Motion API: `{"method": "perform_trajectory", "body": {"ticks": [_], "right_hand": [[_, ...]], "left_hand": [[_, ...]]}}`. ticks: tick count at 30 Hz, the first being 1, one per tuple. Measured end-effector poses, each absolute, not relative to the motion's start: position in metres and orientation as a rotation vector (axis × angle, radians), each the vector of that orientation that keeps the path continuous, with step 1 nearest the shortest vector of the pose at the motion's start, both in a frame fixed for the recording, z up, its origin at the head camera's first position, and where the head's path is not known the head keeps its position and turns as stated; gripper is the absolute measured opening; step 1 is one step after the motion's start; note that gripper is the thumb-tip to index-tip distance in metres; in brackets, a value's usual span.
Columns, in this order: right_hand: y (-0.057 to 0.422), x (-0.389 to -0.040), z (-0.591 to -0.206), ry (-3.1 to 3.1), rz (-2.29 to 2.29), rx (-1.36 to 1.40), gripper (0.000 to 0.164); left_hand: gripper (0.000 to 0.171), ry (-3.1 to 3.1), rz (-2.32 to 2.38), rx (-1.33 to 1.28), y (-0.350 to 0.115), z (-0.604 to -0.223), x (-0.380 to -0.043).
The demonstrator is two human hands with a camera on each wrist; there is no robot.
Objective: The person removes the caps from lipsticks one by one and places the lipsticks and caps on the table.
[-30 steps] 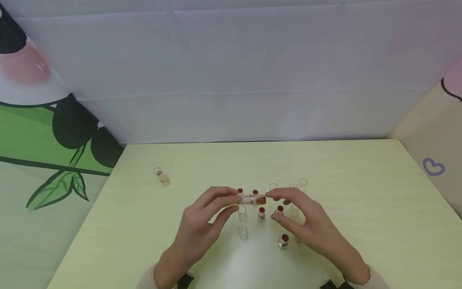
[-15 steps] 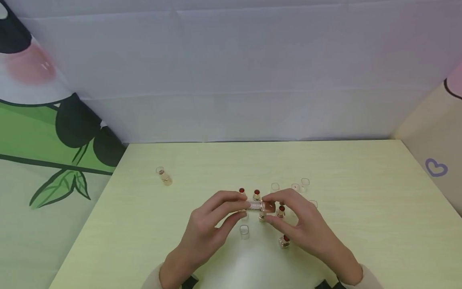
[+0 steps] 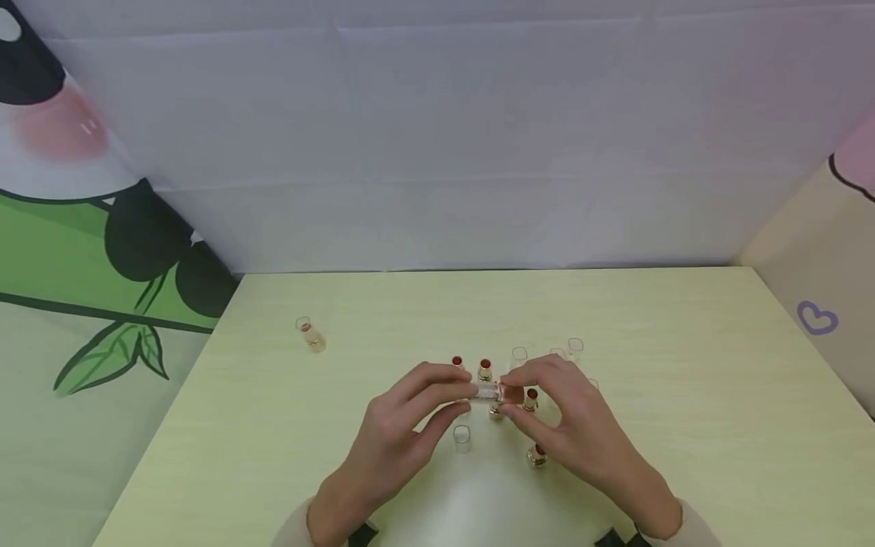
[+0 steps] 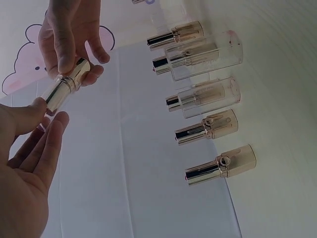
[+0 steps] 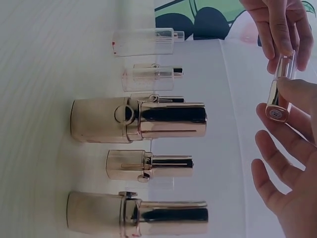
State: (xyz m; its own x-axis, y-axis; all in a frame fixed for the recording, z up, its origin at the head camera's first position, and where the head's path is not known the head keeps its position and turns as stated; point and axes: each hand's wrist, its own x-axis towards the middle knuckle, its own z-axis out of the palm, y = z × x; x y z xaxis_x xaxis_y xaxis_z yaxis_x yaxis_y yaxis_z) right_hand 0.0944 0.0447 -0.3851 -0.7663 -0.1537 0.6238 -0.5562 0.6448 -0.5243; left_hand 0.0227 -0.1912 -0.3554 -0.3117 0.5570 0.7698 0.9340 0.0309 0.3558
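Both hands hold one lipstick (image 3: 487, 391) sideways above the table. My left hand (image 3: 399, 425) pinches its clear-capped end between thumb and fingers, while my right hand (image 3: 574, 406) pinches the rose-gold base. The left wrist view shows the clear cap (image 4: 58, 95) running up to the gold base. In the right wrist view the round mark on the base's end (image 5: 276, 114) faces the camera. Uncapped lipsticks with red tips stand below and around the hands, such as one lipstick (image 3: 484, 370) behind and another (image 3: 536, 456) in front.
A clear cap (image 3: 462, 439) stands near the left hand. More clear caps (image 3: 576, 346) stand behind the right hand, partly hidden by it. Farther left is a lone pale gold tube (image 3: 313, 337) with a clear cap beside or behind it. A cloth wall (image 3: 437, 213) borders the table's back edge.
My right hand has closed its thumb and fingers on the lipstick's base; a second ago its thumb was apart from it. The lipstick and left hand have shifted slightly right and nearer.
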Motion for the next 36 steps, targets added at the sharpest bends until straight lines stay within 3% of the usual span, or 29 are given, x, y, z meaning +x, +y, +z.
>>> {"method": "perform_trajectory", "body": {"ticks": [11,21,26,33,36], "right_hand": [[0.0479,0.0957,-0.3851,-2.323,1.0,0.562,0.026],[0.0515,0.0976,-0.3843,-2.292,1.123,0.615,0.038],[0.0521,0.0968,-0.3822,-2.268,1.18,0.615,0.037],[0.0499,0.0969,-0.3812,-2.227,1.139,0.622,0.022],[0.0486,0.0968,-0.3806,-2.212,1.107,0.619,0.025]], "left_hand": [[0.029,-1.895,-1.197,-1.506,-0.1915,-0.3574,0.0231],[0.03,-1.844,-1.274,-1.526,-0.1903,-0.3552,0.024],[0.03,-1.831,-1.287,-1.512,-0.19,-0.3547,0.0237],[0.03,-1.816,-1.295,-1.494,-0.1914,-0.3537,0.0246],[0.031,-1.813,-1.294,-1.492,-0.1922,-0.3528,0.0247]]}}
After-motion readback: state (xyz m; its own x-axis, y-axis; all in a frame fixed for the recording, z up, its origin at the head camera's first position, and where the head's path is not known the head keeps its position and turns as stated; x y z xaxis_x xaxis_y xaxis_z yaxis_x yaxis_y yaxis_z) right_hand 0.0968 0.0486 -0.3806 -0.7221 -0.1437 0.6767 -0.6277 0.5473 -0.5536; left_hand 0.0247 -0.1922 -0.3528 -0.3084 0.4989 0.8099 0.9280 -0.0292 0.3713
